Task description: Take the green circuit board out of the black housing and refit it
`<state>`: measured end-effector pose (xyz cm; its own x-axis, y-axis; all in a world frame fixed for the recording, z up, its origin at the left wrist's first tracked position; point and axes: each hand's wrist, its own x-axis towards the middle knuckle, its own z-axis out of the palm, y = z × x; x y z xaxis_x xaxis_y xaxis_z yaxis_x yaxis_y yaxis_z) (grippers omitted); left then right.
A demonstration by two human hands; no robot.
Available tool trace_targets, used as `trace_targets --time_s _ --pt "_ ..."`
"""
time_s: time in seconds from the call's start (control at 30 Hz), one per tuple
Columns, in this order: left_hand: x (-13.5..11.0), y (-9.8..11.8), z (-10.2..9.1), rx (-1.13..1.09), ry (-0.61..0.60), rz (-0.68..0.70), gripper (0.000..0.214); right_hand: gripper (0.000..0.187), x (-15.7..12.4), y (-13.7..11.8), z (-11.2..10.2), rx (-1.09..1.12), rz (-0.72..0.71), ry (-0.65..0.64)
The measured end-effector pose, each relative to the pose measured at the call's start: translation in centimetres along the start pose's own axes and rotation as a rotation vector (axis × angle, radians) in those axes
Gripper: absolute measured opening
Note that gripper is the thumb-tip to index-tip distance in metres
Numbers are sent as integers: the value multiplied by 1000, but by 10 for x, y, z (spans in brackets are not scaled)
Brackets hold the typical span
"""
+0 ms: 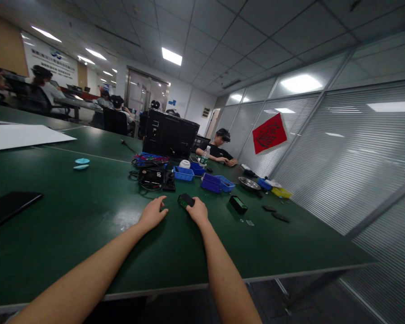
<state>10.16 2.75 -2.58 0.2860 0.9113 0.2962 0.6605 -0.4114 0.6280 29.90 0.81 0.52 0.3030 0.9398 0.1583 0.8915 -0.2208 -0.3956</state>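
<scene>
- Right hand (200,211) has the small black box (186,200), fingers and thumb closed around its near right end, a bit of green showing on its side.
- That box sits low over the green table (175,261), ahead of the person and between the two hands; whether its underside touches the surface, I cannot tell.
- Left hand (151,213) is bare, thumb and fingers parted and curved toward the box, near it but with a gap between.
- Over on the right, a second black box (238,204) rests on the table, green inside, with a small clear piece (250,222) lying just in front.
- Farther right come two flat dark pieces (280,217), side by side, and behind them a metal bowl (249,183).
- Straight beyond the hands: a dark power unit (150,177) with cables, then a light blue bin (183,173) with a white ball (184,164) right behind it.
- A dark blue bin (211,182) leans at an angle just left of another blue one.
- Behind that line, a water bottle (205,156) stands upright, and a big black monitor (170,137) shows its back.
- At the far end, a co-worker (219,150) sits with both forearms on the table.
</scene>
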Motion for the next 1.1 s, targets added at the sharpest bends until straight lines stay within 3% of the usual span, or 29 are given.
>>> trace_targets --time_s 0.13,0.27,0.57,0.67,0.77,0.93,1.1 --pt "1 -1 1 11 12 -4 51 40 3 11 -8 -90 74 110" --pt "0 -1 2 14 15 15 51 40 1 13 -8 -208 51 206" --pt "0 1 0 15 10 -1 53 46 -12 -5 0 -298 -97 196" --pt "0 2 0 12 4 -8 53 49 -15 -9 -2 -233 -114 175" --pt "-1 3 -1 3 -5 -20 52 40 -11 -8 -4 -73 -86 136" --pt "-1 3 -3 1 -15 -26 54 30 9 10 -6 228 63 129" --pt "0 2 0 -7 10 -25 56 19 18 19 3 354 64 89"
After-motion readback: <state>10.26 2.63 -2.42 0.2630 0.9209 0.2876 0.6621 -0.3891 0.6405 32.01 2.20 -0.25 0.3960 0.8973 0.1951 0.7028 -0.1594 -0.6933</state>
